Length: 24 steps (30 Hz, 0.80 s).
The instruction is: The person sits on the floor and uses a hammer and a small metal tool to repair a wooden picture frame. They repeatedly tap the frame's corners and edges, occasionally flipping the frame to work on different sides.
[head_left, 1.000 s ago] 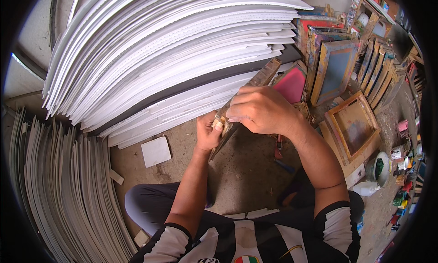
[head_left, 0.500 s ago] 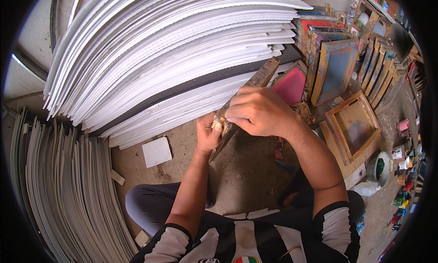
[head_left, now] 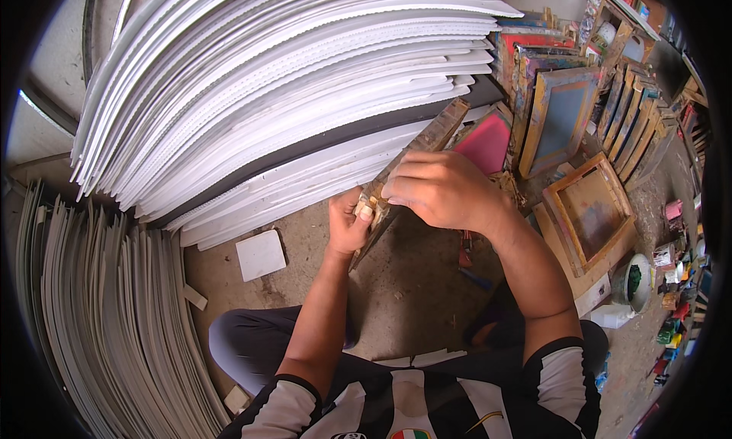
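A worn wooden frame, stained and seen nearly edge-on, slants across the middle in front of me. My left hand is closed round its lower part, with the thumb toward me. Beside that thumb shows a small pale, yellowish piece, too small to name. Close over the wood is my right hand, its fingers bent and pressed together, the tips by the frame near my left thumb. What those fingertips pinch, if anything, is hidden.
A tall stack of white sheets fills the far side, and grey sheets stand at left. Screen frames lean at right, near a lying frame and a bowl with green stuff. A white square lies on the floor.
My right hand has shifted slightly to the right, its fingertips a little away from where they pressed at the wood. My left hand and the frame are almost unmoved.
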### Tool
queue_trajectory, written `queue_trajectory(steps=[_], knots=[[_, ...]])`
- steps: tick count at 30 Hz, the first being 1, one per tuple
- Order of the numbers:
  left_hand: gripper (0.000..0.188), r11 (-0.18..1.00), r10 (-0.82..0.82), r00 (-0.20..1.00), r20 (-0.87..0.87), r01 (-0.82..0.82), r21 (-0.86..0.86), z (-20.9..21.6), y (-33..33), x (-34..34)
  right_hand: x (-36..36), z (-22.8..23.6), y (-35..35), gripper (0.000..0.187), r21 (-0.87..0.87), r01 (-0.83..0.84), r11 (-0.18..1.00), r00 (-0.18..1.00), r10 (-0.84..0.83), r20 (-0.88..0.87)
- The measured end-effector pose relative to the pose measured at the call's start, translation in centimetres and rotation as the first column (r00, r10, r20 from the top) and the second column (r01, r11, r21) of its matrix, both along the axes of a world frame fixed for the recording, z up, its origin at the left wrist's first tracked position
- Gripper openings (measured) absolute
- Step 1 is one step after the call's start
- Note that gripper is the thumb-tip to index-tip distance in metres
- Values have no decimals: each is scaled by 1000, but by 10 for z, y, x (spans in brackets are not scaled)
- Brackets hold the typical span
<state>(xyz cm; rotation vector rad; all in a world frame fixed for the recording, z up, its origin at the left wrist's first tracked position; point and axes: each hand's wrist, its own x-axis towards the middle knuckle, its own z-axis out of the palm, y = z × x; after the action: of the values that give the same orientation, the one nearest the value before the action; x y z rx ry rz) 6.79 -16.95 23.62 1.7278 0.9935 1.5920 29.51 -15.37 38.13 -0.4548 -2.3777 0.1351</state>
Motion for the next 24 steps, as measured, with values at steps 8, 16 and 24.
queue_trajectory(steps=[8, 16, 24], knots=[[67, 1000, 6, 1000, -14, -6, -5, 2, 0, 2, -4, 7, -11, 7, 196, 93, 976, 989, -114, 97], [66, 1000, -1, 1000, 19, 1, -18, 7, -3, 2, -13, 1, -18, 9, 309, 157, 938, 965, -212, 156], [68, 1000, 10, 999, -38, -10, -16, 8, -3, 0, -11, -5, -10, 11, 181, 148, 972, 985, -161, 57]])
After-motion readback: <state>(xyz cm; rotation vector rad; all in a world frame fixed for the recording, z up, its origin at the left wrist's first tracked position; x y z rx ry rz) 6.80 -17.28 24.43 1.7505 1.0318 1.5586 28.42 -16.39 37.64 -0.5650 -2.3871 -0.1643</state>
